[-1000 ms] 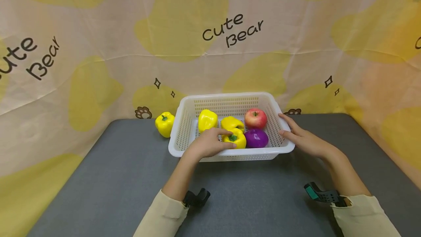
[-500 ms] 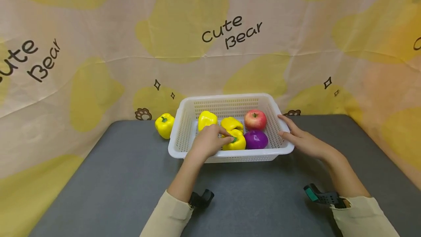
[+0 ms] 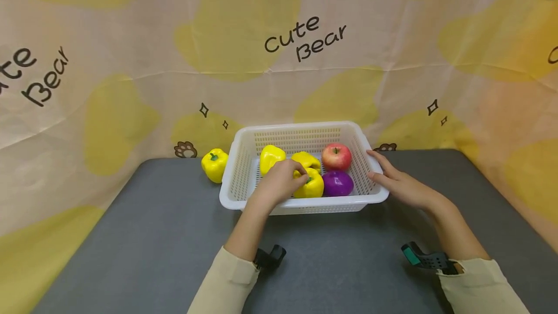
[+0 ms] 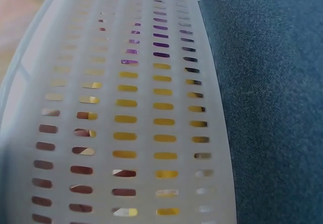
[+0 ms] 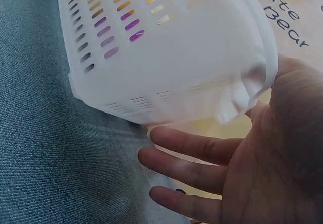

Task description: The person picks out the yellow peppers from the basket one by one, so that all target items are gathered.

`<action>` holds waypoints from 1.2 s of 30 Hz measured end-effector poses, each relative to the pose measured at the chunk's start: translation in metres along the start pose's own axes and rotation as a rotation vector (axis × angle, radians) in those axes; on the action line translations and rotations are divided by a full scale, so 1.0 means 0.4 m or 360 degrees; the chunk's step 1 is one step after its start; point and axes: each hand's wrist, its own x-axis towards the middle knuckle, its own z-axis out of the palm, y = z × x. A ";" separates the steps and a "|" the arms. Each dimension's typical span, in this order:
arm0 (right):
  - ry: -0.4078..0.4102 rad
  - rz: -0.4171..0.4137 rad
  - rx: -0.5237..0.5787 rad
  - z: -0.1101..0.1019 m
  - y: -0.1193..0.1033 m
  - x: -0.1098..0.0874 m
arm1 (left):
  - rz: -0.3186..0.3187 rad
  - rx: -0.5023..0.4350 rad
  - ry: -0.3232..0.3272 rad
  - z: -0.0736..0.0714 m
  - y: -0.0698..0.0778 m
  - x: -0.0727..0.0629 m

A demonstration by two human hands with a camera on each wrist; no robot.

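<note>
A white plastic basket [image 3: 301,202] stands on the grey table. In it are a yellow bell pepper [image 3: 272,155] at left, a second yellow bell pepper [image 3: 306,160] on its side, a third yellow bell pepper [image 3: 314,188] in front, a red apple [image 3: 336,157] and a glossy purple ball-shaped item [image 3: 337,183]. Reaching over the front rim, my left hand [image 3: 279,180] pinches at the front pepper's stem; the contact is partly hidden. My right hand [image 3: 407,189] holds the basket's right rim; in the right wrist view, several of its fingers [image 5: 189,171] extend outside the wall.
Another yellow bell pepper [image 3: 215,165] lies on the table [image 3: 174,236], just left of the basket. A patterned cloth [image 3: 244,38] hangs behind the table's far edge. Each wrist carries a black strap mount [image 3: 270,257].
My left hand has moved slightly right and its fingers have drawn in at the front pepper's stem. The right hand keeps its place on the rim. The basket's contents look unmoved.
</note>
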 end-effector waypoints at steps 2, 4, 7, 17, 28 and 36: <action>-0.0005 -0.0002 0.0012 0.001 -0.002 0.000 | 0.0013 0.0000 0.0000 -0.002 -0.001 0.002; -0.0006 0.0000 0.0017 0.001 -0.003 0.001 | 0.0033 -0.0002 0.0000 -0.005 -0.001 0.002; 0.0000 0.0006 0.0013 0.000 -0.004 0.001 | 0.0030 -0.0029 -0.0007 -0.006 -0.001 0.000; -0.0004 0.0020 0.0017 0.001 0.001 0.000 | 0.0113 -0.0334 -0.0039 -0.008 -0.017 -0.007; -0.0010 0.0046 0.0018 0.006 0.000 0.003 | 0.0264 -0.0709 -0.0188 -0.022 -0.021 -0.017; -0.0002 0.0034 0.0000 0.003 0.001 0.004 | 0.0311 -0.0697 -0.0268 -0.020 -0.011 -0.020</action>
